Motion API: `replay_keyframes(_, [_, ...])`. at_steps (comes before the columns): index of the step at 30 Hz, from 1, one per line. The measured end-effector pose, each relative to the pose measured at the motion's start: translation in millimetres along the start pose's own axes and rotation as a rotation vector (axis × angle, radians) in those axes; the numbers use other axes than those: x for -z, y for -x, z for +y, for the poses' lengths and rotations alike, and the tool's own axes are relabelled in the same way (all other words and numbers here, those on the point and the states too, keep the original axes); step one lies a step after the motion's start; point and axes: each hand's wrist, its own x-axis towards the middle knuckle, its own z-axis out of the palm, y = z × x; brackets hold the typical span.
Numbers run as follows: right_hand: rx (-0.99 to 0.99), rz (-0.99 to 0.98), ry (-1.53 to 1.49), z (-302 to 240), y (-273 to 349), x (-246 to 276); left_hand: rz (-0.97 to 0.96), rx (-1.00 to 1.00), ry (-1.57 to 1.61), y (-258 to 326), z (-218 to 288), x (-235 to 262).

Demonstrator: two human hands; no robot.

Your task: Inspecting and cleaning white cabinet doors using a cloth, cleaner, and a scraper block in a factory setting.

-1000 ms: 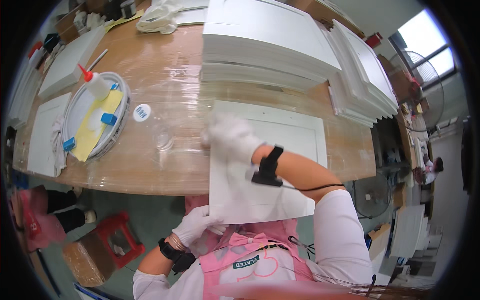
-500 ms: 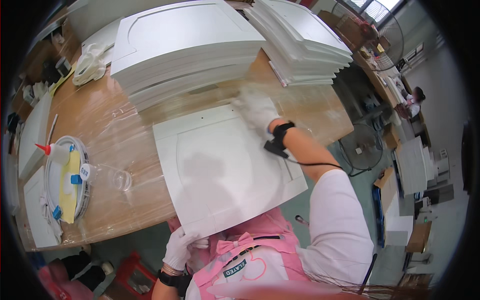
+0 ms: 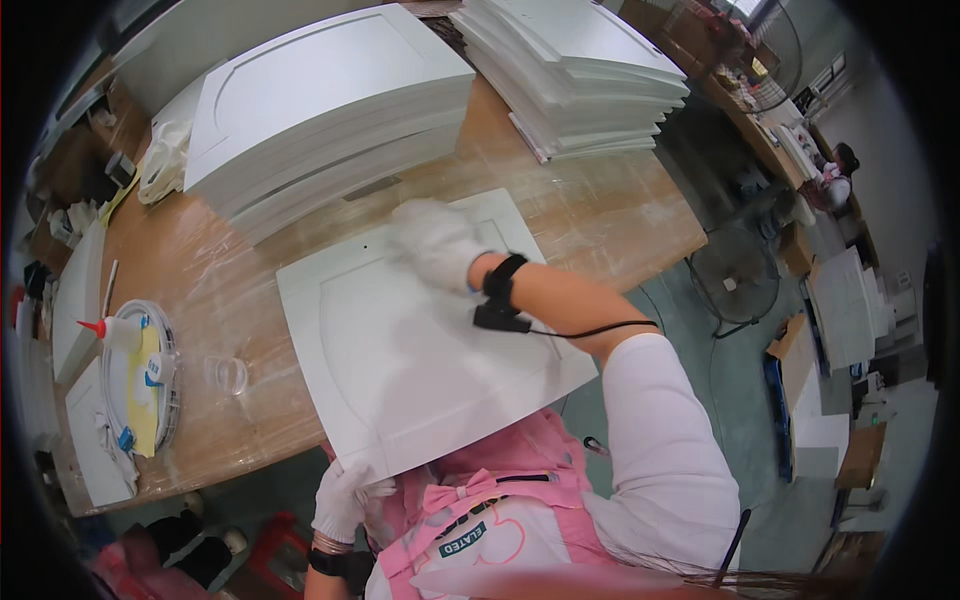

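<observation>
A white cabinet door panel with a curved raised frame and small dark holes near its far edge lies tilted across the table's front edge, its near side over my lap. At its near left corner my left hand, in a white glove, is closed on the edge. My right hand, also gloved in white, is on the panel's surface close to the far edge. Motion smears its fingers, and whether it holds anything there is hidden. A dark strap with a cable circles the right wrist.
Behind the panel rise two stacks of white panels on the film-covered table. To the left sit a white round lid, a red-tipped glue bottle and a clear plastic cup. A fan stands right; a person works farther off.
My right hand has swept left along the panel's far part, from its right side toward the middle. My left hand stays at the near corner. The view has shifted slightly.
</observation>
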Motion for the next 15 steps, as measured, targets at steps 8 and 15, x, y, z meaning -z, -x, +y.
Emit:
replay_keyframes(8, [-0.099,-0.123,0.076,54,49,44,0.051,-0.046,-0.004,-1,-3,-12])
replay_keyframes(15, [-0.329,0.217,-0.200,146,95,79,0.148,-0.060,-0.050,-2,-4,-10])
